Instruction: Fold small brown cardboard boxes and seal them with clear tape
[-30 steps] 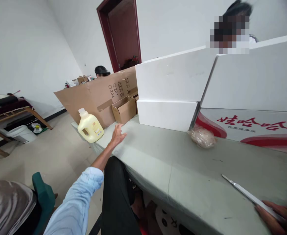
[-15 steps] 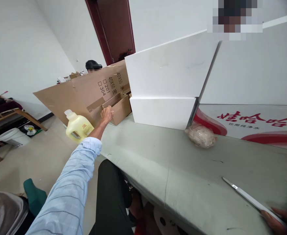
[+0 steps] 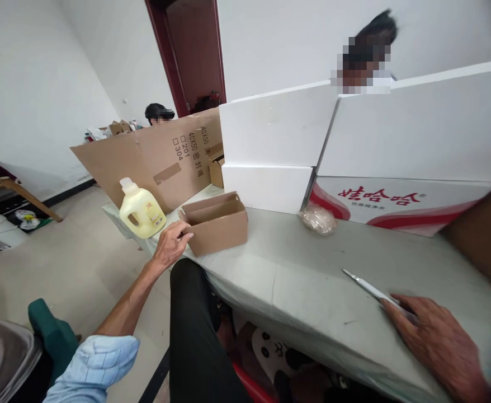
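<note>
While our left hand (image 3: pixel 170 246) pinches the left end of the open box (image 3: pixel 220 233) mid-frame, seemingly to steady it, our right hand (image 3: pixel 436 336), lower right, grips the knife (image 3: pixel 365 285), its tip well apart, presumably sparing the cardboard.

Brown carton (image 3: pixel 221 233) pulled nearer, left grip (image 3: pixel 171 244) drawn back

The walls (image 3: pixel 27 84) are white, with a dark red door (image 3: pixel 195 61). The floor (image 3: pixel 94 246) is pale; at left stands a wooden table (image 3: pixel 31 197).
</note>
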A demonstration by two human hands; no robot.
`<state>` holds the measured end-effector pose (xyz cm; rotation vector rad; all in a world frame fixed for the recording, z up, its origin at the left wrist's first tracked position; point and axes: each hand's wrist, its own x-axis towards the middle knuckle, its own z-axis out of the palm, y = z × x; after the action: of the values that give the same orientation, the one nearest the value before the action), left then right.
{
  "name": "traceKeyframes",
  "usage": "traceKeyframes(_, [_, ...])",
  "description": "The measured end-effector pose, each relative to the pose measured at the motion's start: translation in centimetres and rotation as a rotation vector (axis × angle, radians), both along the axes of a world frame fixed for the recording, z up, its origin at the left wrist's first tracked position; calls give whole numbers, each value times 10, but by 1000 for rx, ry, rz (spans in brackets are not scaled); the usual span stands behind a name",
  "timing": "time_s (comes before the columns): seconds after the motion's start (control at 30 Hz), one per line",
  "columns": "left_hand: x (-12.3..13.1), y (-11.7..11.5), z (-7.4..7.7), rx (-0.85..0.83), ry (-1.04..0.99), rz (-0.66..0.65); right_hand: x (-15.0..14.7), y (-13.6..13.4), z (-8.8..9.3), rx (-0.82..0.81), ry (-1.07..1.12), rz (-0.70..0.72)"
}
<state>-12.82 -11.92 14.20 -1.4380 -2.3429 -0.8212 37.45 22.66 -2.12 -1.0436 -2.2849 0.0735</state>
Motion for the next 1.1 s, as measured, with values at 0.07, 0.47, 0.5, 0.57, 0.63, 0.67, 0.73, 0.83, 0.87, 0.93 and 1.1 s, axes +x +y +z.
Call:
traceKeyframes(0.07, [29,-5,-3,86,-4,-199,-10,-14,17,-26,61,38])
traceKeyframes(0.47, [123,-8,-12,164,-80,-664,-65,-122,74,-499,250,453])
traceKeyframes(0.5, [123,-9,-13,164,-79,-676,-68,-126,74,-543,257,486])
traceKeyframes(0.57, [123,-11,-12,149,-79,-709,-75,-133,76,-598,282,545])
traceKeyframes(0.63, [122,-11,-9,125,-87,-738,-82,-139,80,-624,305,588])
traceKeyframes(0.67, [121,-10,-7,114,-93,-747,-85,-141,82,-631,314,601])
traceKeyframes(0.73, [119,-8,-4,106,-108,-759,-91,-144,86,-639,334,607])
traceKeyframes(0.83, [113,-8,-6,136,-137,-741,-94,-144,85,-684,384,607])
traceKeyframes(0.87, [111,-8,-9,151,-132,-714,-94,-142,83,-716,411,601])
traceKeyframes(0.93, [106,-12,-18,162,-64,-641,-91,-136,80,-792,474,562])
traceKeyframes(1.1, [103,-23,-49,6,322,-560,-80,-122,86,-1061,585,385])
